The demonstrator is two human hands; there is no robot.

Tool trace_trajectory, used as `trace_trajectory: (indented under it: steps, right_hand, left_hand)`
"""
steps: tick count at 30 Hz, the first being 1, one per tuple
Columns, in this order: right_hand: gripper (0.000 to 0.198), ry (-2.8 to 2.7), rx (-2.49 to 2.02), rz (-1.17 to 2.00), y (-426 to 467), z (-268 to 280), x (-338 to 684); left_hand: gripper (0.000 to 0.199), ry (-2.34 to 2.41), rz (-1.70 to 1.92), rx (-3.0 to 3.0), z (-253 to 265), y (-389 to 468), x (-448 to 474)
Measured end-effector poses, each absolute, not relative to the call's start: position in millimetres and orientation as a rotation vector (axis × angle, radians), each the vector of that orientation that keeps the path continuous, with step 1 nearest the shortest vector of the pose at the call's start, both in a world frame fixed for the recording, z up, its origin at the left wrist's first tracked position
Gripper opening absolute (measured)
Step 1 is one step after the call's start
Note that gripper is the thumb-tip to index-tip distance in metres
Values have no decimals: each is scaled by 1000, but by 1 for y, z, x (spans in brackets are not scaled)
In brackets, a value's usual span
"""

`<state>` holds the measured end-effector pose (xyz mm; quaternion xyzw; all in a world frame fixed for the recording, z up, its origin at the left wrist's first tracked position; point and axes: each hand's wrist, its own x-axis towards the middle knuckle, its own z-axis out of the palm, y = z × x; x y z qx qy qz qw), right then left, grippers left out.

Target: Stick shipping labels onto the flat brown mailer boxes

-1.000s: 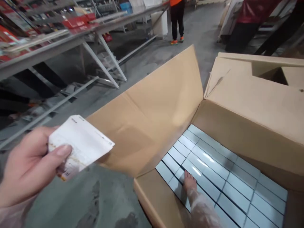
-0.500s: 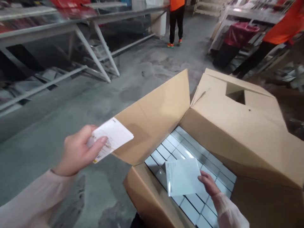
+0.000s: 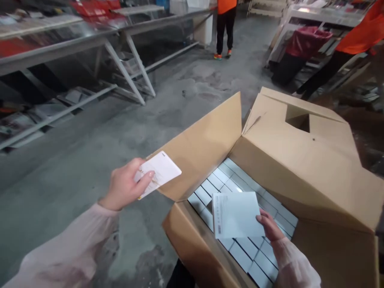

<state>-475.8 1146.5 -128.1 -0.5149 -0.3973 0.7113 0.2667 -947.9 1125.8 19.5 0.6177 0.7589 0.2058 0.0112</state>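
My left hand (image 3: pixel 127 186) grips a white printed card (image 3: pixel 163 170) between thumb and fingers, in front of a raised carton flap. My right hand (image 3: pixel 270 225) is closed on the right edge of a flat pale-blue box (image 3: pixel 237 216) with small print along its left side. That box is held tilted above an open cardboard carton (image 3: pixel 270 172). Inside the carton, many small light-blue boxes (image 3: pixel 244 258) stand packed in rows. A dark gap between them shows just left of the held box.
Grey metal tables (image 3: pixel 99 38) with red bins (image 3: pixel 97 12) line the left. A person in an orange top (image 3: pixel 225 28) stands at the back. At right are another person in orange (image 3: pixel 355 36) and a dark bin with a red liner (image 3: pixel 306 44).
My left hand with the card has moved right, toward the carton. The pale-blue box in my right hand has risen slightly and turned, so its print shows more clearly.
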Motion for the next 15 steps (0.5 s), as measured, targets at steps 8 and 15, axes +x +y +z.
trace_trajectory:
  steps: [8,15]
  right_hand:
    - [66,-1324,-1599,1689,1148,-168,-479]
    - [73,-1803,-1930,1092,1117,-287,-519]
  left_hand:
    - [26,2344,711,2014,19,1121,-944]
    - [27,2395,720,1994,14,1122,-949]
